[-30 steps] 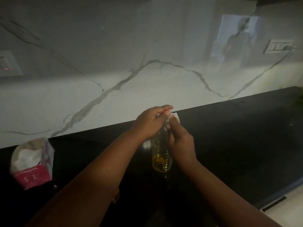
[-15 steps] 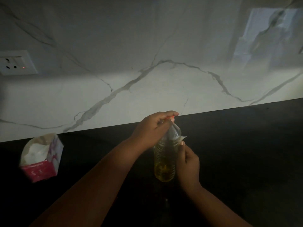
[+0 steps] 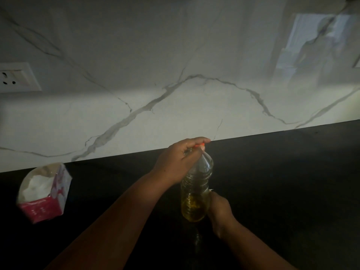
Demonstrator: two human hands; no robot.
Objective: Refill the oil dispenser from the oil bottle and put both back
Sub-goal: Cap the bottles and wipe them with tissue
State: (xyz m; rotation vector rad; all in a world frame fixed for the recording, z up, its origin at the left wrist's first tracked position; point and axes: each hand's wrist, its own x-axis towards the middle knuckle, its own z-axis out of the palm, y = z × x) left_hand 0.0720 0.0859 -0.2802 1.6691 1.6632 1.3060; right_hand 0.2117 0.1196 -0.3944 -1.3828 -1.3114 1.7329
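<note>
1. Oil bottle [image 3: 195, 189]: clear ribbed plastic, upright on the dark bench [image 3: 282, 182], approx. centre of view; yellow oil fills only the lower part.
2. Orange cap [image 3: 199, 145]: at the bottle top, mostly covered by fingers; cannot tell whether it is on tight or loose.
3. Left hand [image 3: 180, 160]: reaches in from lower left, grip curled over the neck and cap, fingertips pinching round the cap.
4. Right hand [image 3: 219, 211]: low on the bottle's right side, w/ fingers against the base region; dim light, so cannot tell if its grip is wrapped round the bottle or only pressed to it. A small white scrap [image 3: 211, 190] shows just above this hand, at the bottle wall.
5. Carton [image 3: 45, 193]: red-and-white, top open, white contents visible; stands tilted on the bench at far left, well apart from the bottle.
6. Backsplash [image 3: 175, 84]: white marble w/ grey veins, meeting the bench's rear edge just behind the left hand.
7. Wall socket [image 3: 16, 77]: white plate, upper left on the backsplash.
</note>
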